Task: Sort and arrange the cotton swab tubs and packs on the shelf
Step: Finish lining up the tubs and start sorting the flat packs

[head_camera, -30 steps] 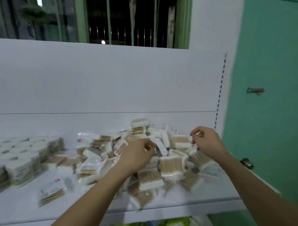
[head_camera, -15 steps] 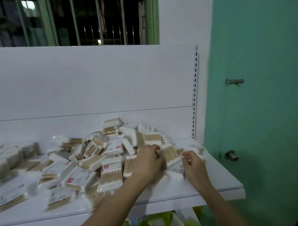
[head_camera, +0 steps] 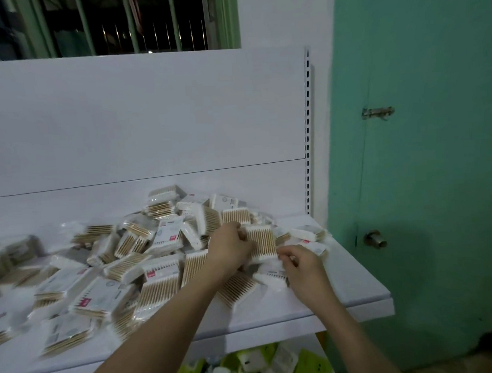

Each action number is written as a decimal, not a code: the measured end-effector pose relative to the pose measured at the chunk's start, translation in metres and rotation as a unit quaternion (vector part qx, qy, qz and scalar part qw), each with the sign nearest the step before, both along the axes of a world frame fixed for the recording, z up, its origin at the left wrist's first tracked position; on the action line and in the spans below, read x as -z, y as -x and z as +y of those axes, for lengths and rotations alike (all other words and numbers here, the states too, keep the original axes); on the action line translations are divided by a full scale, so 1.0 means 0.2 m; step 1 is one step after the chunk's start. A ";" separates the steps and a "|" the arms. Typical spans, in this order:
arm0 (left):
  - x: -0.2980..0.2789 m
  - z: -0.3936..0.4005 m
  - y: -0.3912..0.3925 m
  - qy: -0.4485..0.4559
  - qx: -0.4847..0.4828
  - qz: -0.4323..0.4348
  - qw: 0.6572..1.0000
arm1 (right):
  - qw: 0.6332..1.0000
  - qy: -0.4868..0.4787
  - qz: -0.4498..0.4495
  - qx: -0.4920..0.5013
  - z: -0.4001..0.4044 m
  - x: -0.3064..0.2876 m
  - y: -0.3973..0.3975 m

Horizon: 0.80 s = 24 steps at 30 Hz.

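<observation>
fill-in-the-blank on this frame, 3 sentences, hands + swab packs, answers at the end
1. The left hand grips a swab pack whose sticks stand ____.
2. The right hand pinches at a pack near the shelf's ____ end.
3. The loose packs lie in a ____, not in rows.

Missing words: upright; right; heap

The left hand [head_camera: 230,250] covers the left edge of an upright swab pack [head_camera: 261,243], and its fingertips are out of sight behind it. The packs at the lower left of the frame [head_camera: 8,332] are blurred and cut by the edge (labels unreadable). Green packets [head_camera: 247,366] at the bottom centre are cropped, their kind unclear.
</observation>
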<state>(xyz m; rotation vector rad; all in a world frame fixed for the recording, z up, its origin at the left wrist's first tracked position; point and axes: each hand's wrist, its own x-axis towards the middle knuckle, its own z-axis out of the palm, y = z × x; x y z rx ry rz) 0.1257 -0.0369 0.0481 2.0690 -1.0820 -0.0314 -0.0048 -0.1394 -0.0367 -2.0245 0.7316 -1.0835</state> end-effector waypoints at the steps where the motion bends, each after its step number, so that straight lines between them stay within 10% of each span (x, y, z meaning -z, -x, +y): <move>1: -0.01 0.00 0.00 0.020 0.013 0.027 0.999 | 1.000 -0.008 -0.009 -0.011 0.00 0.00 0.00; 14: -0.04 0.32 0.09 0.171 0.231 0.075 0.955 | 0.997 -0.070 -0.040 0.021 0.00 -0.03 0.03; 24: 0.00 0.51 0.05 0.258 0.081 0.165 0.949 | 0.999 -0.023 0.021 0.037 0.04 -0.05 0.05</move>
